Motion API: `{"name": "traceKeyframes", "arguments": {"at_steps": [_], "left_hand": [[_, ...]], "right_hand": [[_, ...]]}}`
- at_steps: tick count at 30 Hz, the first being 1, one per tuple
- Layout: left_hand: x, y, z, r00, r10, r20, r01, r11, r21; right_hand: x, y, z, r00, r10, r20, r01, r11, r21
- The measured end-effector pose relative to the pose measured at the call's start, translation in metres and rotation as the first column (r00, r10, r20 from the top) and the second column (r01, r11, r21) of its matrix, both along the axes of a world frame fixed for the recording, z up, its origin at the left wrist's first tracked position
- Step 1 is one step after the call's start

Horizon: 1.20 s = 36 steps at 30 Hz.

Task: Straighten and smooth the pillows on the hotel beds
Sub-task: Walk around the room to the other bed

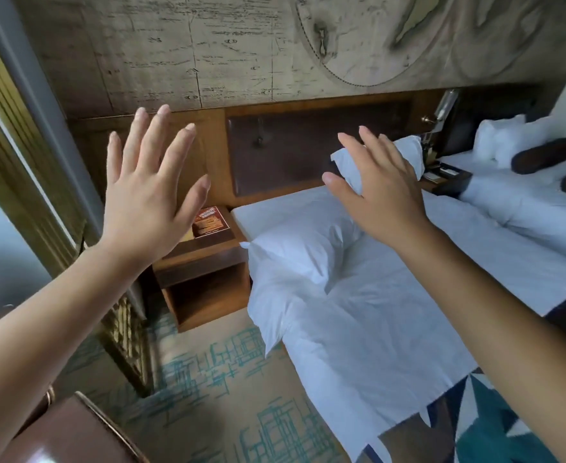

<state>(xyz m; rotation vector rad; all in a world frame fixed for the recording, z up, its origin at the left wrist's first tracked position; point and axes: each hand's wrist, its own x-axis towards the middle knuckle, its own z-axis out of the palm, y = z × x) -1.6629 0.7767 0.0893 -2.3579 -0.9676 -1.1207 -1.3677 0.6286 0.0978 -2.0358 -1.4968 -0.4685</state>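
Hotel twin room: left hand (pixel 148 192) and right hand (pixel 380 192) are hovering spread and empty, approaching the crumpled pillow (pixel 295 262) at five o'clock of the headboard (pixel 291 162); smoothing is probably next.

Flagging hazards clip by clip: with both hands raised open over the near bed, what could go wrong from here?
1. The front pillow overhangs the mattress edge beside the nightstand; a push from the left hand could tip it onto the carpet.
2. The rear pillow leans propped against the headboard, partly hidden by the right hand; pressing it might topple it forward.
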Motion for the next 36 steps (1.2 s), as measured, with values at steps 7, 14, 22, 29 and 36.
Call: {"name": "traceKeyframes", "arguments": {"at_steps": [7, 14, 22, 29, 36], "left_hand": [[0.044, 0.080, -0.025, 0.991, -0.130, 0.040, 0.132, 0.990, -0.053], [0.111, 0.155, -0.041, 0.985, -0.170, 0.020, 0.171, 0.982, -0.083], [0.167, 0.251, -0.025, 0.995, -0.103, -0.005, 0.102, 0.992, -0.078], [0.210, 0.332, -0.033, 0.987, -0.162, -0.012, 0.159, 0.981, -0.111], [0.258, 0.430, -0.063, 0.961, -0.276, -0.015, 0.269, 0.947, -0.175]], "right_hand": [[0.021, 0.040, -0.010, 0.992, -0.124, 0.019, 0.125, 0.990, -0.057], [0.082, 0.108, -0.022, 0.985, -0.172, -0.006, 0.172, 0.984, -0.038], [0.146, 0.205, -0.032, 0.988, -0.151, -0.021, 0.150, 0.988, -0.038], [0.186, 0.262, -0.057, 0.973, -0.228, -0.021, 0.225, 0.969, -0.097], [0.202, 0.336, -0.072, 0.942, -0.331, -0.059, 0.320, 0.936, -0.147]]}}
